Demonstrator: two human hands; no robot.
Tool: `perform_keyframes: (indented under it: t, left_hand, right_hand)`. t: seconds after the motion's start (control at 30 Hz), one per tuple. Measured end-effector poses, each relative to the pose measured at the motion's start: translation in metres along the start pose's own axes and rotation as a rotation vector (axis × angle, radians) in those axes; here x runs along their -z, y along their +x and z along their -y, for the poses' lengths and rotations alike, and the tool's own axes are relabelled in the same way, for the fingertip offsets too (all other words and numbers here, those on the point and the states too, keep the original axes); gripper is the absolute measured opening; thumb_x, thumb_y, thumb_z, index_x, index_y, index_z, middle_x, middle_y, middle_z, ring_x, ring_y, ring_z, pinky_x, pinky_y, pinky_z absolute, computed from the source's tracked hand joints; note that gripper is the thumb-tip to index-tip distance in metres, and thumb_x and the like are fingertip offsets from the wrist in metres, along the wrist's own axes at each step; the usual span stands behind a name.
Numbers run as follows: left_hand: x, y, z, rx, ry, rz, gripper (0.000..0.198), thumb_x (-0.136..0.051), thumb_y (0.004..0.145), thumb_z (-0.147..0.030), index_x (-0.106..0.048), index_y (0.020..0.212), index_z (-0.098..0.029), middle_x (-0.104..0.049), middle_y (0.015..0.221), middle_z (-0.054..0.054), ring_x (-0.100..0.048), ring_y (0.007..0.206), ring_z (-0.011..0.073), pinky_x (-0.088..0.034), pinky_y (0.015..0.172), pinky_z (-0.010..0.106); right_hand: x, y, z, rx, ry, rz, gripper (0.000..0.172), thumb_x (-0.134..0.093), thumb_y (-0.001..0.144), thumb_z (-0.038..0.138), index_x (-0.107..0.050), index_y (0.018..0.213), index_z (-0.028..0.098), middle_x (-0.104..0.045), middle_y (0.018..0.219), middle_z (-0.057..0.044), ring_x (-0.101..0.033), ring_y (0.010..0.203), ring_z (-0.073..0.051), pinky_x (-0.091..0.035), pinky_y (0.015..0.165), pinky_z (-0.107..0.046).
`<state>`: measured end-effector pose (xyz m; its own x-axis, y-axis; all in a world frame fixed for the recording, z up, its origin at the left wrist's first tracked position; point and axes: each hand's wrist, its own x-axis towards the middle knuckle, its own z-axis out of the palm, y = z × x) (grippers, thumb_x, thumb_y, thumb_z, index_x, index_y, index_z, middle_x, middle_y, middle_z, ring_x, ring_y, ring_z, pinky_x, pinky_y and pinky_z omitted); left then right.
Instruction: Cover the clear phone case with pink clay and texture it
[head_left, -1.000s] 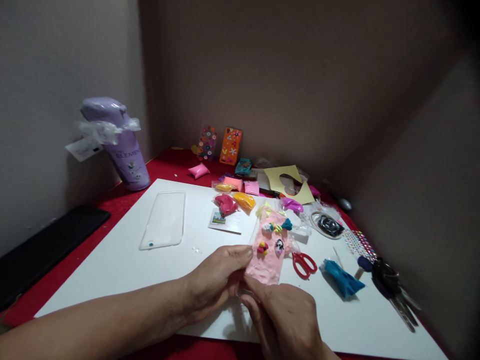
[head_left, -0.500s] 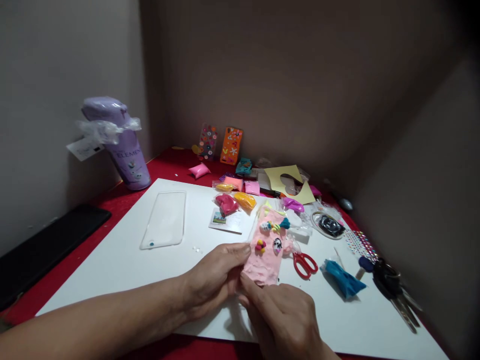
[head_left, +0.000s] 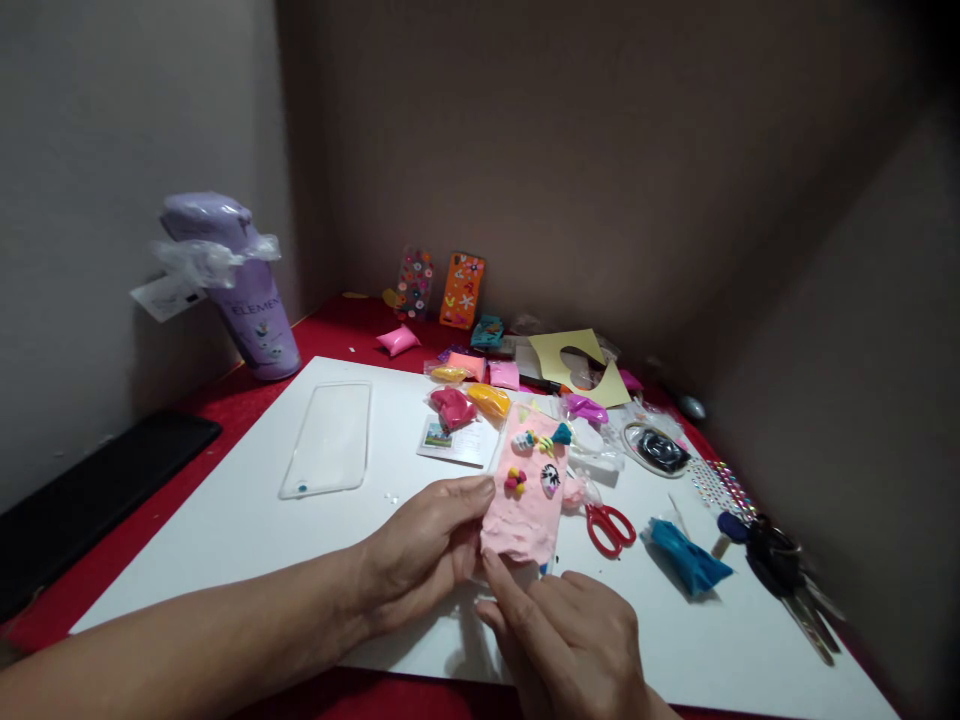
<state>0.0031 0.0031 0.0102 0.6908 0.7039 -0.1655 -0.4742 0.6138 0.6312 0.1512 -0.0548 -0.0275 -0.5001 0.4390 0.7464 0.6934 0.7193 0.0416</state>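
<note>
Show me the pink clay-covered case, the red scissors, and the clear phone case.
Pink clay-covered case (head_left: 535, 492): head view, pink clay between the flower and the black-and-white oval.
Red scissors (head_left: 610, 530): head view, red plastic between the finger loops.
Clear phone case (head_left: 330, 440): head view, middle of its panel.

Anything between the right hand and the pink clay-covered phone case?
Nothing visible. The right hand's index fingertip is right at the near edge of the pink clay-covered phone case, which the left hand holds. The red-handled scissors lie off to the right, outside that gap.
</note>
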Motion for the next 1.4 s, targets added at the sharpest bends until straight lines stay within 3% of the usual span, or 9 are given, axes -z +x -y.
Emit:
perform_keyframes:
  t: [0.13, 0.37, 0.7, 0.93, 1.1, 1.4]
  left_hand:
    - [-0.0014, -0.0019, -0.0009, 0.011, 0.01, -0.012, 0.029, -0.038, 0.092, -0.018, -0.062, 0.102, -0.005, -0.063, 0.081, 0.012, -0.06, 0.077, 0.0174, -0.045, 0.073, 0.029]
    - [-0.0019, -0.0017, 0.0012, -0.009, 0.015, 0.005, 0.028, -0.038, 0.092, -0.017, -0.064, 0.098, -0.005, -0.063, 0.08, 0.012, -0.06, 0.074, 0.0163, -0.044, 0.074, 0.03]
    - [0.0004, -0.0015, 0.0026, 0.018, 0.037, -0.021, 0.027, -0.041, 0.091, -0.019, -0.064, 0.094, -0.005, -0.063, 0.08, 0.012, -0.059, 0.073, 0.0147, -0.043, 0.069, 0.026]
    - [0.0007, -0.0014, 0.0025, -0.014, 0.024, 0.009, 0.025, -0.042, 0.091, -0.018, -0.064, 0.094, -0.006, -0.063, 0.08, 0.011, -0.059, 0.077, 0.0157, -0.042, 0.078, 0.03]
    - [-0.0016, -0.0004, 0.0016, 0.004, 0.038, 0.006, 0.025, -0.041, 0.091, -0.017, -0.064, 0.093, -0.007, -0.062, 0.077, 0.01, -0.059, 0.073, 0.0155, -0.043, 0.073, 0.029]
    - [-0.0014, -0.0014, 0.0022, 0.029, 0.036, -0.015, 0.026, -0.041, 0.091, -0.017, -0.064, 0.093, -0.005, -0.061, 0.077, 0.01, -0.059, 0.072, 0.0148, -0.044, 0.069, 0.025]
  right_hand:
    - [-0.0004, 0.0018, 0.002, 0.033, -0.019, -0.001, 0.03, -0.062, 0.08, 0.015, -0.061, 0.106, 0.0, -0.05, 0.046, 0.002, -0.041, 0.041, -0.009, -0.023, 0.042, -0.026]
    - [0.0045, 0.0029, 0.003, -0.054, 0.041, -0.067, 0.027, -0.06, 0.082, 0.013, -0.061, 0.106, 0.001, -0.055, 0.05, 0.0, -0.043, 0.043, -0.009, -0.026, 0.044, -0.025]
    - [-0.0037, -0.0011, 0.0026, 0.069, -0.02, 0.041, 0.034, -0.063, 0.08, 0.015, -0.059, 0.11, -0.001, -0.054, 0.05, 0.001, -0.046, 0.045, -0.01, -0.027, 0.045, -0.026]
    - [0.0029, 0.0028, 0.0034, 0.091, -0.017, -0.047, 0.027, -0.066, 0.078, 0.018, -0.064, 0.1, 0.004, -0.047, 0.043, 0.005, -0.038, 0.04, -0.008, -0.021, 0.042, -0.026]
    - [0.0017, 0.0014, 0.0014, -0.018, 0.014, -0.018, 0.028, -0.059, 0.082, 0.013, -0.06, 0.107, 0.001, -0.057, 0.053, -0.001, -0.046, 0.045, -0.01, -0.026, 0.044, -0.026]
    - [-0.0027, 0.0003, 0.0025, 0.047, 0.004, 0.025, 0.032, -0.061, 0.081, 0.013, -0.059, 0.109, -0.002, -0.057, 0.053, -0.002, -0.048, 0.046, -0.011, -0.028, 0.043, -0.026]
